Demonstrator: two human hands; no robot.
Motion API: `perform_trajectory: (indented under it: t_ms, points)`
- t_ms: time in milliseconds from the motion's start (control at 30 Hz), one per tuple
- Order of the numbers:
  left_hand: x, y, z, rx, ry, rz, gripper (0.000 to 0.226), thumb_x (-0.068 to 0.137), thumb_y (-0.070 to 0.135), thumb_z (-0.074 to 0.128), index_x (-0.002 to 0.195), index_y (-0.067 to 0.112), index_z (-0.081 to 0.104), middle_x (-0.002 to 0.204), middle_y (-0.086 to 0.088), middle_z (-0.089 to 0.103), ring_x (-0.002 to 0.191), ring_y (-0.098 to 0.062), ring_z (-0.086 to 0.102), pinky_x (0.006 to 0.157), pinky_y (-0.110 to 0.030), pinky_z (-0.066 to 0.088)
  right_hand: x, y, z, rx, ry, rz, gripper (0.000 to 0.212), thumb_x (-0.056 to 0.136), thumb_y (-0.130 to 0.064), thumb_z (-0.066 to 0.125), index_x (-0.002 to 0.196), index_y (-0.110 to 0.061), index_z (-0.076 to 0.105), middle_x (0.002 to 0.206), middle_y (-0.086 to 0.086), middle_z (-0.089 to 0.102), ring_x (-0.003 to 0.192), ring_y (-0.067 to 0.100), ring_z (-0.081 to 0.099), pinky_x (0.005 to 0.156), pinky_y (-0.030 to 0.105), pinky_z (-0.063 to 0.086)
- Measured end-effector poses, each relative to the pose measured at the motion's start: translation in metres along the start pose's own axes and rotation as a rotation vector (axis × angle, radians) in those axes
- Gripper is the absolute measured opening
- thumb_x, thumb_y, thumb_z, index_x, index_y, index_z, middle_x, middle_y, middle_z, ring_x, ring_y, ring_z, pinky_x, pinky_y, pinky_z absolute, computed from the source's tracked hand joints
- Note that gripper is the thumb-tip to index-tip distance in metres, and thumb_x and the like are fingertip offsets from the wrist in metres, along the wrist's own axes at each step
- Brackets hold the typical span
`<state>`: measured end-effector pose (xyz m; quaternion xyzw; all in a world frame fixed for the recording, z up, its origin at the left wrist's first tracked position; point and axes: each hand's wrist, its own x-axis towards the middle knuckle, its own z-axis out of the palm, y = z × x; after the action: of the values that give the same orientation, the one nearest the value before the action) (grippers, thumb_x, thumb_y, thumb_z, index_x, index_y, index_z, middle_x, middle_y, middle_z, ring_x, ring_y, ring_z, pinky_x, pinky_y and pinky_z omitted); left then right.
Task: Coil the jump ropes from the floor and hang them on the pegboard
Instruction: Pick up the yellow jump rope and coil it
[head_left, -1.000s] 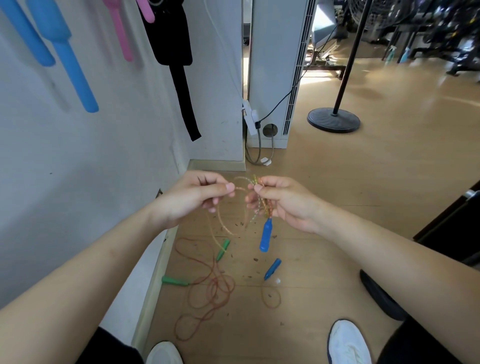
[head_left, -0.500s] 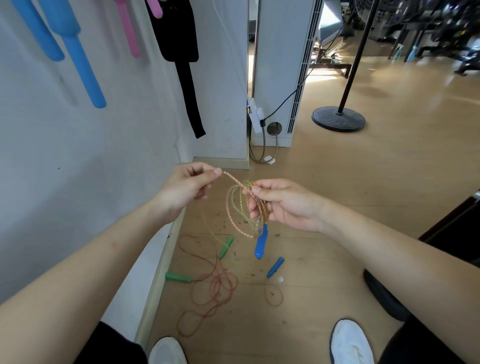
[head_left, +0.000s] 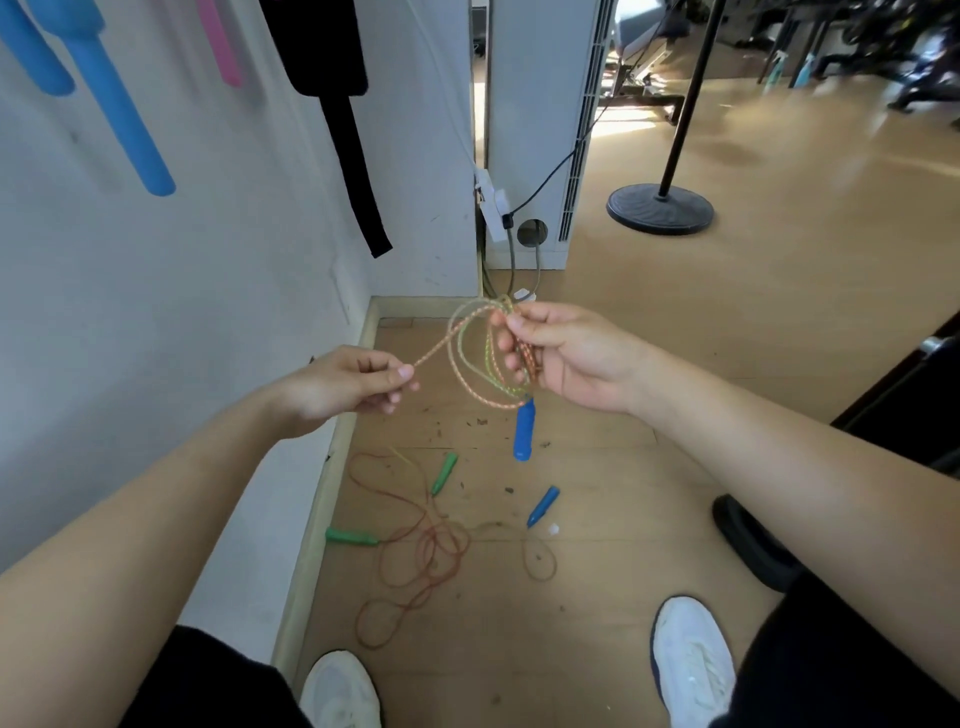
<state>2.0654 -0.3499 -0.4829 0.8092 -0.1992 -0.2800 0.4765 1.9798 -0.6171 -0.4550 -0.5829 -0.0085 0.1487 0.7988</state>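
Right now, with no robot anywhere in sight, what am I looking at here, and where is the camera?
There is no machine here. A person works with bare hands, and the single picture comes from a camera worn on the head, looking forward and down. The left hand pinches a strand of a braided jump rope. The right hand holds its gathered loops, with one blue handle dangling below. On the wooden floor lie another blue handle and a second, reddish rope with green handles, loose and uncoiled. The white shoes at the bottom are the person's own.
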Motion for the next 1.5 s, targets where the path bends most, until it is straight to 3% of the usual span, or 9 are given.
perform_trajectory:
  t_ms: [133, 333, 500, 567, 667, 833, 967, 1100, 1500]
  points:
    - [0.0, -0.015, -0.012, -0.056, -0.061, -0.033, 0.044, 0.078, 0.057, 0.074, 0.092, 0.016, 0.076, 0.083, -0.004, 0.064, 0.087, -0.022, 0.067, 0.102, -0.045, 0.052, 0.005, -0.008, -0.013, 0.183, 0.142, -0.002, 0.013, 0.101, -0.011, 0.047, 0.103, -0.01, 0.06, 0.077, 0.0, 0.06, 0.068, 0.012, 0.058, 0.062, 0.025, 0.05]
    - [-0.002, -0.034, -0.027, -0.191, 0.053, -0.108, 0.084, 0.043, 0.065, 0.091, 0.101, 0.008, 0.069, 0.079, -0.003, 0.063, 0.08, -0.022, 0.068, 0.09, -0.036, 0.057, 0.009, -0.02, -0.028, 0.43, 0.377, -0.064, 0.016, 0.101, -0.015, 0.049, 0.097, -0.013, 0.064, 0.071, -0.003, 0.062, 0.061, 0.01, 0.062, 0.062, 0.026, 0.05]
    - [-0.003, -0.037, -0.025, -0.207, 0.14, -0.188, 0.02, 0.088, 0.023, 0.071, 0.098, 0.007, 0.065, 0.081, -0.008, 0.059, 0.073, -0.023, 0.06, 0.078, -0.034, 0.059, 0.011, -0.026, -0.036, 0.537, 0.463, -0.088, 0.013, 0.1, -0.018, 0.051, 0.1, -0.013, 0.063, 0.073, -0.003, 0.064, 0.064, 0.01, 0.062, 0.063, 0.026, 0.051]
    - [0.0, -0.037, -0.024, -0.159, 0.232, -0.2, 0.011, 0.094, 0.016, 0.067, 0.097, 0.005, 0.067, 0.08, -0.008, 0.059, 0.065, -0.02, 0.057, 0.068, -0.03, 0.059, 0.01, -0.026, -0.037, 0.549, 0.484, -0.099, 0.014, 0.1, -0.019, 0.051, 0.098, -0.012, 0.063, 0.075, -0.003, 0.064, 0.067, 0.01, 0.062, 0.065, 0.026, 0.051]
    - [0.007, -0.027, -0.018, 0.123, 0.313, -0.15, 0.013, 0.092, 0.015, 0.07, 0.088, 0.003, 0.071, 0.073, -0.002, 0.063, 0.056, -0.014, 0.051, 0.054, -0.025, 0.046, 0.01, -0.023, -0.034, 0.493, 0.462, -0.098, 0.015, 0.101, -0.02, 0.051, 0.098, -0.014, 0.064, 0.074, -0.003, 0.068, 0.065, 0.009, 0.065, 0.067, 0.026, 0.051]
    - [0.011, 0.006, 0.008, 0.6, 0.166, 0.074, 0.019, 0.088, 0.03, 0.073, 0.069, 0.027, 0.071, 0.065, 0.013, 0.064, 0.063, -0.005, 0.057, 0.064, -0.025, 0.042, 0.012, -0.014, -0.028, 0.23, 0.414, -0.094, 0.014, 0.101, -0.017, 0.051, 0.106, -0.011, 0.063, 0.083, 0.001, 0.073, 0.073, 0.013, 0.071, 0.071, 0.03, 0.055]
    - [0.003, 0.031, 0.032, 0.419, 0.001, 0.204, 0.021, 0.092, 0.025, 0.071, 0.079, 0.009, 0.073, 0.058, 0.013, 0.06, 0.051, -0.003, 0.043, 0.054, -0.014, 0.037, 0.013, -0.005, -0.021, -0.02, 0.375, -0.098, 0.018, 0.101, -0.016, 0.052, 0.113, -0.008, 0.063, 0.092, 0.005, 0.075, 0.082, 0.017, 0.072, 0.079, 0.035, 0.056]
    - [-0.009, 0.046, 0.04, 0.276, -0.105, 0.255, 0.018, 0.095, 0.029, 0.068, 0.088, 0.015, 0.077, 0.065, 0.004, 0.064, 0.063, -0.013, 0.051, 0.061, -0.018, 0.038, 0.009, 0.008, -0.007, -0.164, 0.3, -0.093, 0.015, 0.101, -0.013, 0.051, 0.108, -0.008, 0.064, 0.092, 0.007, 0.075, 0.083, 0.019, 0.072, 0.086, 0.039, 0.054]
    - [-0.01, 0.045, 0.038, 0.028, 0.098, 0.291, 0.011, 0.089, 0.028, 0.072, 0.081, 0.021, 0.076, 0.063, 0.004, 0.064, 0.056, -0.015, 0.046, 0.05, -0.023, 0.038, 0.004, 0.028, 0.016, -0.109, 0.052, 0.082, 0.023, 0.103, -0.012, 0.046, 0.118, 0.0, 0.058, 0.087, 0.012, 0.07, 0.079, 0.024, 0.069, 0.087, 0.044, 0.054]
